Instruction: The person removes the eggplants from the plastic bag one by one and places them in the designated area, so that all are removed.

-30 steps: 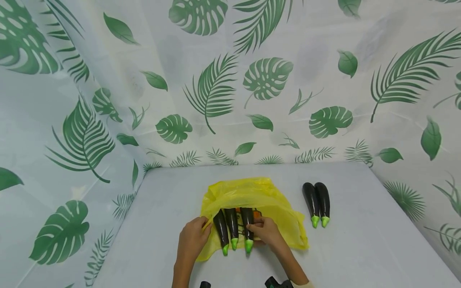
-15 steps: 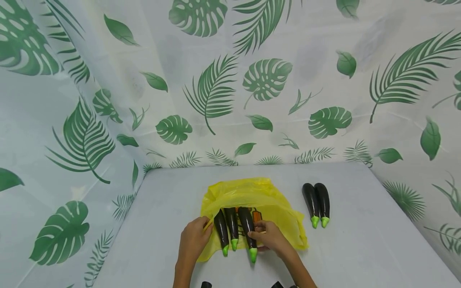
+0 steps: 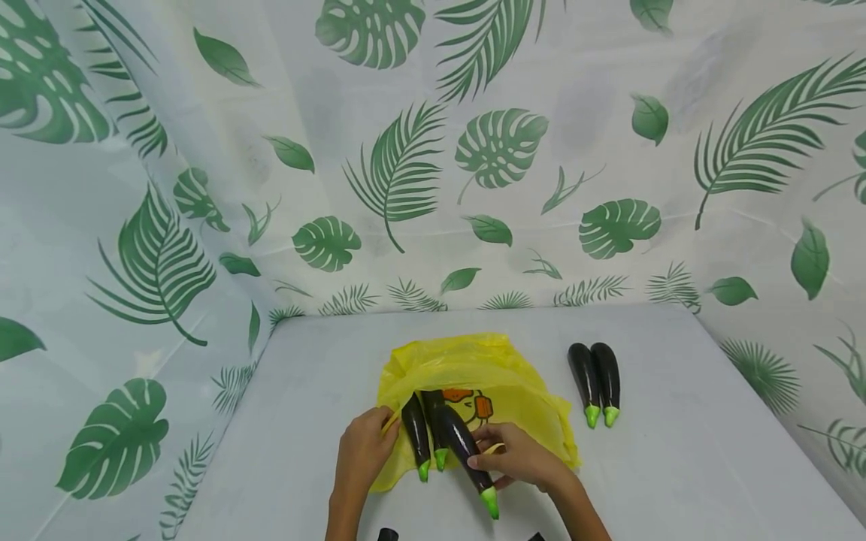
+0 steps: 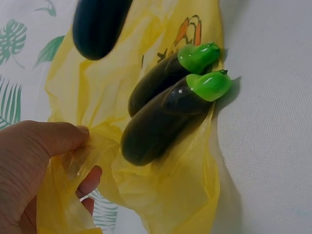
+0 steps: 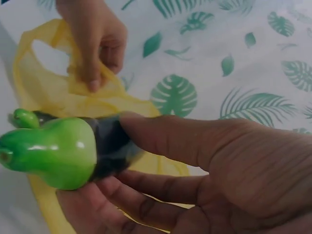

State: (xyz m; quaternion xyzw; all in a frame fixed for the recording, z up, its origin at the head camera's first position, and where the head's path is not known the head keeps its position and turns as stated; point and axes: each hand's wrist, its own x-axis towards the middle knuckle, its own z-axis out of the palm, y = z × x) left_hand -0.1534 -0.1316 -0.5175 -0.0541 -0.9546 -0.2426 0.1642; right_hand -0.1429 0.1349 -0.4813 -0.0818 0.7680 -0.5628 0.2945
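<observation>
The right hand [image 3: 517,454] grips an eggplant [image 3: 458,438] near its stem end; I'd worry that glossy skin could slip. The left hand [image 3: 366,443] pinches the yellow plastic bag [image 3: 449,357]; a tug there might roll the two eggplants [image 4: 161,124] lying just right of it.

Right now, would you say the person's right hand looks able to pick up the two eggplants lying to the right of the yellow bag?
Probably not just yet: the right hand is gripping an eggplant. Otherwise little seems in the way: the two eggplants lie uncovered on the table.
</observation>
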